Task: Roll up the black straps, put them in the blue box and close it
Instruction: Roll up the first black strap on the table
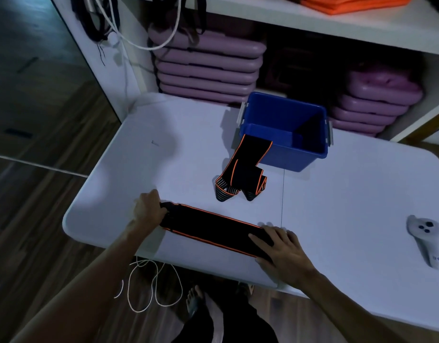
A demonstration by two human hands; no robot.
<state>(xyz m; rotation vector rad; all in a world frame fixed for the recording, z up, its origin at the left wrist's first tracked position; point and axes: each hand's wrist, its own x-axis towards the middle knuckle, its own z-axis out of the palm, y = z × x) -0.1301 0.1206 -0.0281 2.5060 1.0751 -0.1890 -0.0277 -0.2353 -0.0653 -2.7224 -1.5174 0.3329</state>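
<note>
A black strap with orange edging lies stretched flat across the lower middle of the frame, near the front edge of the white worktop, running from left up to right down. The left hand is closed around the strap's left end, fingers curled over it. The right hand lies spread and flat, palm down, pressing on the strap's right end, gripping nothing. A second black strap, also orange-edged, is draped loosely over the near wall of the blue box at centre frame, one end hanging inside and the rest folded in a heap on the worktop just in front of the box, with striped ends showing. The box stands open at upper centre, grey latches on its two sides; no lid can be made out. At the right edge of the frame a white handheld controller rests on the worktop, well apart from the straps. Behind the worktop, in the upper part of the frame, stacks of purple pads fill a white shelf unit. A white cord lies looped on the wooden floor at lower centre.
</note>
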